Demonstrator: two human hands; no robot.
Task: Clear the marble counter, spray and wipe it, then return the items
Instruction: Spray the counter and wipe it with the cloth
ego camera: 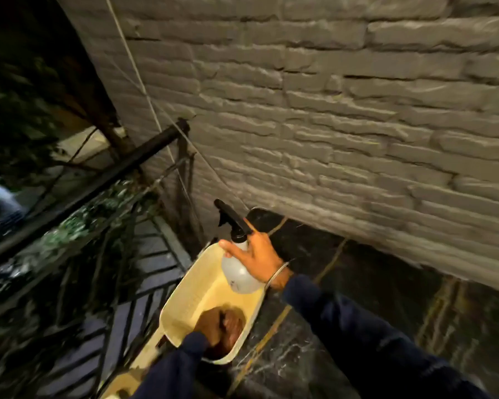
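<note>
My right hand [258, 256] grips a translucent white spray bottle [238, 276] by its neck, just under the black trigger head [231, 218]. It holds the bottle tilted over the far end of a cream plastic tub [193, 292]. The tub stands at the left edge of the dark marble counter [357, 306], which has gold and white veins. My left hand [212, 325] reaches down into the near end of the tub. Its fingers curl round a blurred brown thing [235, 326] lying there.
A grey painted brick wall [329, 110] rises right behind the counter. To the left a black metal railing [104, 174] with foliage runs along a paved floor below. A thin cord [144, 90] slants down the wall toward the counter's corner.
</note>
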